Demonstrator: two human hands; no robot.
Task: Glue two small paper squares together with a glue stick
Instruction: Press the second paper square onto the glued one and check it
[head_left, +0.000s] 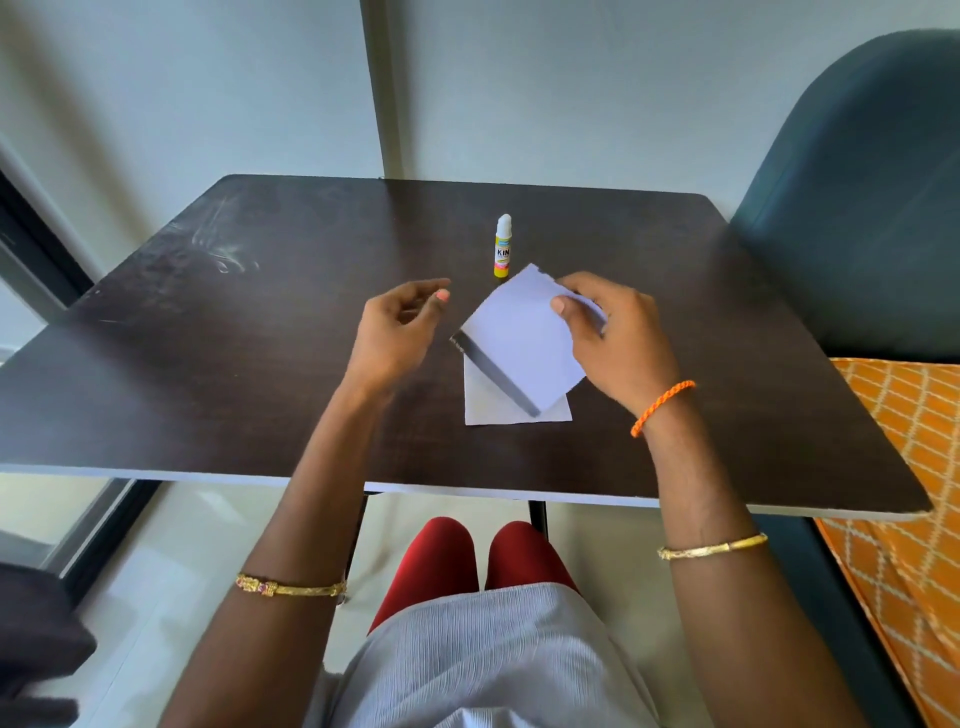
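The right hand (618, 338) pinched the upper paper square (519, 345) at its right corner, thumb on top, fingers curled beneath. That square was lifted and turned like a diamond, one corner pointing away toward the glue stick (503, 247). The left hand (397, 332) hovered just beside it, fingers loosely curled, holding nothing. The lower paper square (488, 402) lay flat on the dark surface (234, 338), partly covered. The glue stick stood upright, cap on top, just beyond.
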